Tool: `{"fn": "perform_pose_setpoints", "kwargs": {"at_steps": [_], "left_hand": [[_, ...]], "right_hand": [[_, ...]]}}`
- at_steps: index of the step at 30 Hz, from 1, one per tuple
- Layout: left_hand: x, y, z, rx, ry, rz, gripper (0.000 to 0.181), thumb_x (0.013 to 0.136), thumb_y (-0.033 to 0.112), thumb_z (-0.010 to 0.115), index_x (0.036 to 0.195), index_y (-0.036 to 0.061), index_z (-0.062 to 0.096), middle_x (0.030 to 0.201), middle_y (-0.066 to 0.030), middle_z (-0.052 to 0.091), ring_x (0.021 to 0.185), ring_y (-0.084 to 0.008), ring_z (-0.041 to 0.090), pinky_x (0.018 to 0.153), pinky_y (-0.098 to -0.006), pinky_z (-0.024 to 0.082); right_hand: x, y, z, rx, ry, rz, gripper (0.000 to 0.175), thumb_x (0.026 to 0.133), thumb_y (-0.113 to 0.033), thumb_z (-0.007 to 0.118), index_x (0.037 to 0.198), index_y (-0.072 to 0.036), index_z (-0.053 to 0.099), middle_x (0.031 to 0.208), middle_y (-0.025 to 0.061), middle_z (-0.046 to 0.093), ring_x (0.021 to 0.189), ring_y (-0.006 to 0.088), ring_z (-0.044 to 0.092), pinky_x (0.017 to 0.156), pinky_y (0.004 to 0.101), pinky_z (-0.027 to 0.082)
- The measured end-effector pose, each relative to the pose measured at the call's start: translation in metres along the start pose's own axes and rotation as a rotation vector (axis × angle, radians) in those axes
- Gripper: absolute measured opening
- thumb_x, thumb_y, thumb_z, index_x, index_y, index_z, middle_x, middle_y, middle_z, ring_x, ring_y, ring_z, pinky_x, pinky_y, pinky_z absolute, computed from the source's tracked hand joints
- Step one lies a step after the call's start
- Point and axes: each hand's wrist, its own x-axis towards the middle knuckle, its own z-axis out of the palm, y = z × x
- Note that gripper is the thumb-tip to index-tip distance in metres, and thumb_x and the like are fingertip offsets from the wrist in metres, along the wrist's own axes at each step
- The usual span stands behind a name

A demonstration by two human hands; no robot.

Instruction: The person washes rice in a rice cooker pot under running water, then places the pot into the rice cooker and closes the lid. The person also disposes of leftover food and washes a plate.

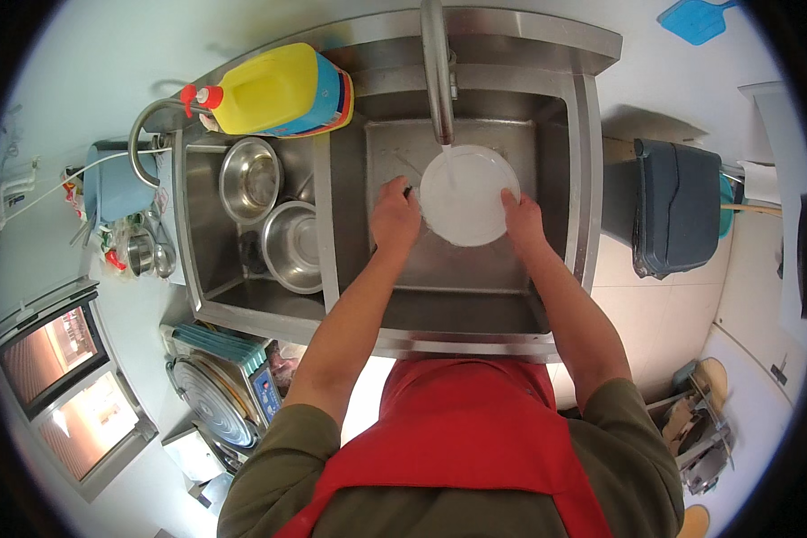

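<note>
Over the right-hand basin of a stainless steel sink [444,269], my right hand [524,218] grips a round white plate [471,202] by its right edge, thumb on top. Water runs from the metal faucet [437,81] onto the plate. To the plate's left is my left hand [397,212], its fingers curled around a small dark thing [407,192] that is mostly hidden; what it is I cannot tell.
Two metal bowls [250,180] [296,245] lie in the left basin. A yellow jug with a red pump [269,91] rests across the sink's back left. Right of the sink stands a dark lidded bin [679,205]. A second curved faucet [136,138] is at far left.
</note>
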Motion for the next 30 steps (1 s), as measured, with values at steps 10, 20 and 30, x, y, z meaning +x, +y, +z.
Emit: {"fn": "perform_pose_setpoints", "kwargs": {"at_steps": [10,20,30], "left_hand": [[-0.071,-0.015,0.027,0.109,-0.112,0.65,0.028,0.095,0.028,0.073,0.116,0.0097,0.07,0.13,-0.0083,0.071,0.115,-0.0357,0.068,0.095,-0.0434,0.057],[-0.007,0.063,-0.004,-1.268,-0.13,-0.56,0.026,0.1,0.031,0.075,0.102,0.0106,0.059,0.08,0.0025,0.056,0.056,-0.0079,0.041,0.049,-0.0279,0.031],[-0.046,0.07,0.0,-0.56,-0.306,-0.194,0.022,0.099,0.028,0.072,0.102,0.0074,0.069,0.082,-0.0046,0.066,0.069,-0.0205,0.06,0.061,-0.0351,0.047]], "right_hand": [[0.017,-0.022,0.007,0.061,-0.334,0.414,0.045,0.098,-0.033,0.069,0.13,-0.002,0.064,0.116,0.0138,0.068,0.091,0.0266,0.067,0.08,0.0438,0.054],[-0.005,-0.036,0.053,0.041,-0.156,-0.295,0.051,0.104,-0.03,0.061,0.146,-0.001,0.057,0.123,0.0126,0.068,0.109,0.0212,0.065,0.096,0.0331,0.05],[-0.041,-0.011,0.019,0.311,-0.236,0.028,0.055,0.102,-0.033,0.062,0.147,-0.002,0.051,0.127,0.0137,0.065,0.111,0.0243,0.065,0.094,0.0397,0.052]]}}
